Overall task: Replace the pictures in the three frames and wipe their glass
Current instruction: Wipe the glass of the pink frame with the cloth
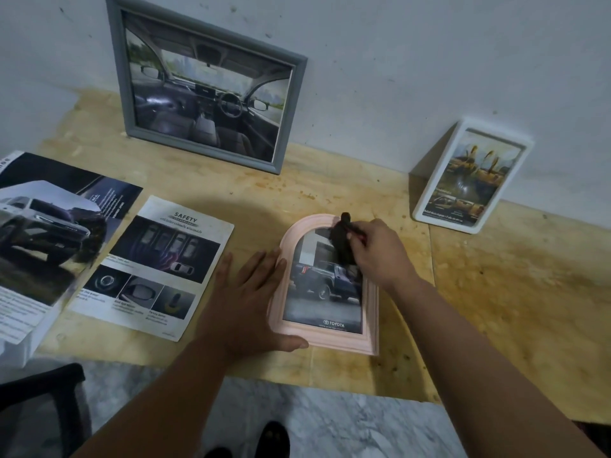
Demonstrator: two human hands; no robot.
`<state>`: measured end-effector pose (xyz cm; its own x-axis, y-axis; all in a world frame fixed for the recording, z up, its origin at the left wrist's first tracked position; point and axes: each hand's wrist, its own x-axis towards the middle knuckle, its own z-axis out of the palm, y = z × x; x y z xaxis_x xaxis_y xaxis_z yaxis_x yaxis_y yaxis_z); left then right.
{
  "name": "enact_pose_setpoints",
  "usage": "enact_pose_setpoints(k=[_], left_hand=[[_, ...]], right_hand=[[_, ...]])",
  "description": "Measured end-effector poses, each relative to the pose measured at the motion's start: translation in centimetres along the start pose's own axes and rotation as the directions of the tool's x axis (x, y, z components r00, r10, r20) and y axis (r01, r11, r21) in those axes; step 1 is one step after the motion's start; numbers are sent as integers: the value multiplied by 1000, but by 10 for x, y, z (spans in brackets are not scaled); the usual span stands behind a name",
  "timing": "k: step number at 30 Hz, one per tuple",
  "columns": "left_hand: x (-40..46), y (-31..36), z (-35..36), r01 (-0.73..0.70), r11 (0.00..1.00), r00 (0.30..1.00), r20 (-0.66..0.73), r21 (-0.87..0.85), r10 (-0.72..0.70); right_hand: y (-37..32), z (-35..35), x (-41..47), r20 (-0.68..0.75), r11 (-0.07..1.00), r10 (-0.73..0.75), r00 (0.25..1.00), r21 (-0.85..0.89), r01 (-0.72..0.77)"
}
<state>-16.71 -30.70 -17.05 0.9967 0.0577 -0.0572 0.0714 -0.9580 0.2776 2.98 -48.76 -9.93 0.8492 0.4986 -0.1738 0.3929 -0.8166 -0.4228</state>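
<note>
Head view is showing an open car brochure [43, 233] lying far left, a loose safety page [155, 269] beside it. Left hand [244, 302], fingers straight and together, is pressing the pink arched frame [372, 312] lying flat on the table [496, 292]. Right hand [377, 252] is pinching a dark cloth [342, 239] against its glass. Grey frame [211, 90] and white frame [469, 176] are leaning on the wall.

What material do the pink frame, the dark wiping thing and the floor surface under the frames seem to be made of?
Pink frame: probably painted wood or moulded plastic; matt, with stepped ridges.
Dark wiping thing, gripped by the right hand: soft cloth, since it bunches and folds.
Floor surface: looks like plywood or board; tan, stained, with a seam.
</note>
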Motion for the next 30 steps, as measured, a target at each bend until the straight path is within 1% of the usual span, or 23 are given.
enact_pose_setpoints(k=[3, 6, 8, 10, 12, 13, 14, 16, 17, 18, 19, 21, 25, 27, 28, 30], left_hand=[[0, 0, 1, -7, 1000, 1000, -5, 4, 7], [0, 0, 2, -10, 1000, 1000, -13, 5, 10], [0, 0, 2, -9, 1000, 1000, -10, 11, 9], [0, 0, 2, -10, 1000, 1000, -13, 14, 10], [0, 0, 2, -12, 1000, 1000, -10, 12, 12], [0, 0, 2, -11, 1000, 1000, -7, 12, 11], [0, 0, 3, -9, 1000, 1000, -3, 12, 9], [0, 0, 2, 0, 1000, 1000, 4, 12, 0], [0, 0, 2, 2, 1000, 1000, 6, 14, -2], [0, 0, 2, 1, 1000, 1000, 7, 19, -1], [0, 0, 2, -2, 1000, 1000, 8, 23, 1], [-1, 0, 1, -6, 1000, 1000, 0, 26, 6], [-1, -1, 4, -9, 1000, 1000, -12, 24, 10], [-1, 0, 5, -8, 1000, 1000, -9, 26, 8], [-1, 1, 4, -7, 1000, 1000, -6, 27, 7], [-1, 1, 4, -3, 1000, 1000, -2, 30, 3]], right_hand=[[-4, 21, -15, 14, 993, -33, 999, -114, 35], [-10, 27, -45, 3, 994, -30, 1000, -106, 30], [-12, 25, -66, 88, 994, -41, 995, -102, 49], [-14, 17, -77, 245, 996, -23, 969, -82, 44], [-14, 3, -70, 388, 999, 36, 921, 6, -42], [-12, -4, -61, 394, 995, 54, 918, 61, -85], [-10, -9, -49, 333, 991, 67, 941, 88, -101], [-6, -16, -25, 107, 992, 85, 991, 87, -94], [-3, -15, -17, 18, 994, 82, 996, 69, -83], [-2, -11, -12, -25, 997, 68, 997, 37, -67], [-2, -5, -10, -23, 999, 51, 998, -15, -51], [-3, 8, -15, 39, 992, 29, 999, -122, -24], [-14, 14, -46, 53, 992, 42, 998, -119, -35], [-23, 8, -67, 165, 986, 70, 984, -160, -44], [-28, 2, -76, 254, 983, 88, 963, -181, -43], [-35, -7, -80, 424, 977, 124, 897, -209, -37]])
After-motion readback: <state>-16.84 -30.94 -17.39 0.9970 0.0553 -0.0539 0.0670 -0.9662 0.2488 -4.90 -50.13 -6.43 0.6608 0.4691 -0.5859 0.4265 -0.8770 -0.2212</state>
